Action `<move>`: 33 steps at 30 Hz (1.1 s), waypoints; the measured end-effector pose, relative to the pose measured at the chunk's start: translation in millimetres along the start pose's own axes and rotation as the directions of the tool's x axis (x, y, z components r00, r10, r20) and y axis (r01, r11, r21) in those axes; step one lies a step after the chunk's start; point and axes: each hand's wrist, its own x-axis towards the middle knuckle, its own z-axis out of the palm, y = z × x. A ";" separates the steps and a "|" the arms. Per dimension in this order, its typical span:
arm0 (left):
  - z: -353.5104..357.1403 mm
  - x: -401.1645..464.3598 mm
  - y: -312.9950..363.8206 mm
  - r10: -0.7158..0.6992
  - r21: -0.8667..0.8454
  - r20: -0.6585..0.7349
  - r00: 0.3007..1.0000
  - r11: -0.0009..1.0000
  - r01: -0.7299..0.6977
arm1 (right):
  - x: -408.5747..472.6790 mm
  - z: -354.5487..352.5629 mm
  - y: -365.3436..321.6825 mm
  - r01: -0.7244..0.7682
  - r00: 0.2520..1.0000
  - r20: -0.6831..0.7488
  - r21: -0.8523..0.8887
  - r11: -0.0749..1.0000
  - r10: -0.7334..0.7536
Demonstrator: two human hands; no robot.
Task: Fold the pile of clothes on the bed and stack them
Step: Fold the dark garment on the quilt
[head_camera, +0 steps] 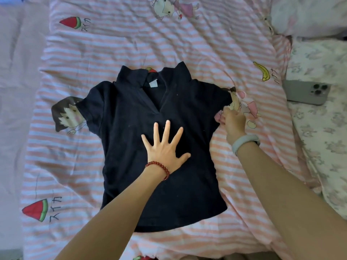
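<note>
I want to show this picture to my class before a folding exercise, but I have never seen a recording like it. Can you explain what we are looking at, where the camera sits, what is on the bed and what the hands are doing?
There is no machine here: a person works with two bare hands. The single picture comes from a wide-angle camera worn on the person's head, looking forward and down, so both arms reach in from the bottom edge.

A black collared shirt lies spread flat, front up, on a pink striped bedsheet printed with cartoons. The left hand, with a red bead bracelet on its wrist, presses flat on the shirt's middle with fingers spread. The right hand is at the shirt's right sleeve with curled fingers; whether it already grips the cloth is hard to tell. A grey phone lies face down to the right.
</note>
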 end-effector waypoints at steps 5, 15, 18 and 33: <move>8.8 5.8 -2.2 -0.028 0.012 0.085 0.996 1.000 0.027 | 28.0 12.0 -24.8 -0.144 0.983 0.131 0.128 0.981 0.127; 4.2 7.6 -1.4 -0.038 0.001 0.122 0.992 0.999 0.038 | 19.2 -3.4 -33.4 0.195 0.971 0.166 -0.127 0.973 -0.173; 4.2 8.5 -1.4 -0.035 0.004 0.124 0.992 0.999 0.034 | 12.0 -3.8 -19.2 0.176 0.944 0.302 -0.109 0.978 -0.136; -23.6 -16.8 -83.1 -0.424 -0.673 -0.367 0.828 0.736 0.080 | -62.9 73.1 -26.9 0.683 0.720 0.472 -0.350 0.641 -0.508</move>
